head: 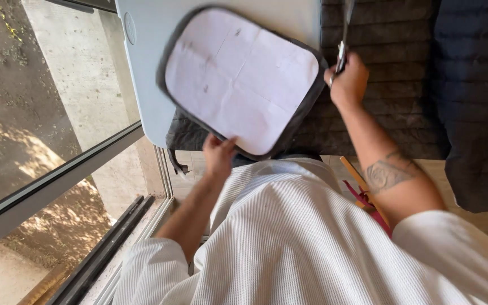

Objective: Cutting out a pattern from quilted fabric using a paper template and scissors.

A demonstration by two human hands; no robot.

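My left hand (219, 153) grips the paper-topped grey fabric panel (241, 79) by its near edge, my right hand (347, 82) grips scissors (343, 48) beside it (corners rounded; cutting apparently near done).

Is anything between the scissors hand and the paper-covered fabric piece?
Nothing visible. The right hand holds the scissors right at the piece's right edge, and the left hand grips its lower edge.

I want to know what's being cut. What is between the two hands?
In the head view, a rounded dark grey fabric piece with white paper pattern on it spans from left hand to right hand, which holds scissors.
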